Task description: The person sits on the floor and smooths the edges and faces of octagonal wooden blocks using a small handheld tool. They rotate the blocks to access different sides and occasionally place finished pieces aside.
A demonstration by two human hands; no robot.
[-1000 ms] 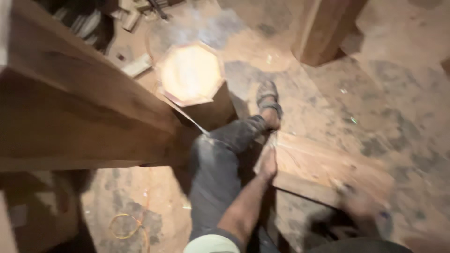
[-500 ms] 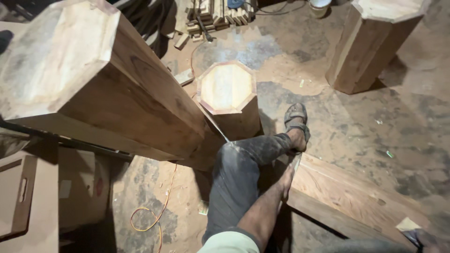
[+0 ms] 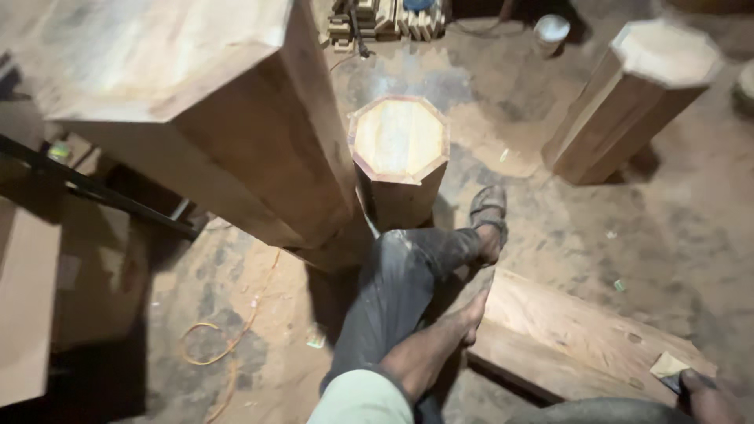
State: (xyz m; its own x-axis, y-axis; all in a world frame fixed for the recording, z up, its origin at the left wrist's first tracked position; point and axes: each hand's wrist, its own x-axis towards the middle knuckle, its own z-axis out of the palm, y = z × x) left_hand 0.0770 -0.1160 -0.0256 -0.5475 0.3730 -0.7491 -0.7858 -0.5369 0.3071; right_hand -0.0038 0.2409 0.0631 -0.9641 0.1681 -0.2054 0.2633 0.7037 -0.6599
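Wood: a pale plank (image 3: 581, 330) lies flat on the dusty floor (image 3: 675, 235), just in front of the seated person.
Left hand (image 3: 470, 312): fingers spread and flat, leaning on the plank's near edge, closed on nothing.
Right hand (image 3: 709, 396): at the frame's corner, touching a dark pad with a tan sandpaper (image 3: 668, 365) scrap on the plank's far end; can't tell whether it grips or only rests there.
Leg: bent across, sandal (image 3: 488, 210) planted beside a short octagonal post (image 3: 399, 149).
Big post (image 3: 236, 118): close on the left, looks tilted (could be the camera's angle).
Risk, slip: weight on the left palm over loose dust; the plank could skid, likely pinching fingers at the edge.
Risk, splinters: bare palms on raw grain.
Risk, trip: orange cord (image 3: 228, 338) looped on the floor near the leg could snag the sandal.
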